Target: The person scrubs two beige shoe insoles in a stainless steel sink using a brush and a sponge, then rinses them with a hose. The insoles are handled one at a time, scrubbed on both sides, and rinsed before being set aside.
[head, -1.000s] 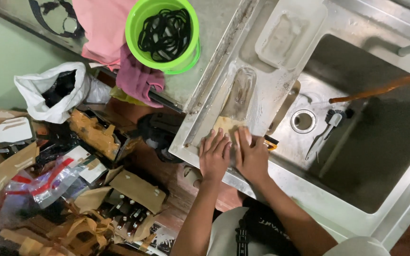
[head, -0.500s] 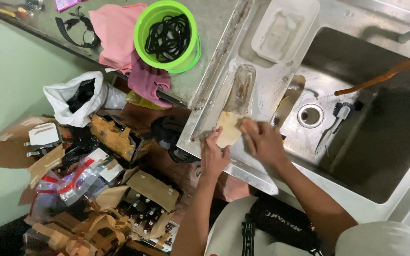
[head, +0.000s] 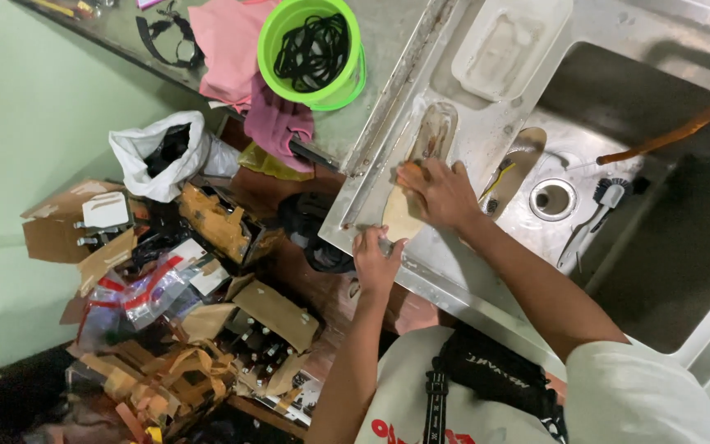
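Head camera looks straight down at your two hands on the wet steel drainboard [head: 454,271] beside the sink [head: 659,238]. Your left hand [head: 375,259] is closed around the near end of a flat, tan, sole-shaped piece [head: 402,215] and pins it at the drainboard's front edge. Your right hand [head: 437,191] lies on top of the far part of that piece, fingers curled down over something orange [head: 408,171] that peeks out at the fingertips; you cannot tell from this view exactly what it is. Just beyond the right hand, a second long, pale, soapy piece [head: 433,136] lies flat on the drainboard, apart from the one you hold. A clear plastic tub [head: 509,45] sits farther back near the sink's rim. In the sink, a small brush [head: 610,196] rests near the drain [head: 552,200], and an orange hose [head: 675,133] crosses above the basin. On the counter to the left stands a green bucket [head: 277,33] holding black bands, with pink cloths [head: 232,37] beside it. Below the counter, the floor holds a white bag [head: 137,160] and cardboard boxes [head: 273,312].
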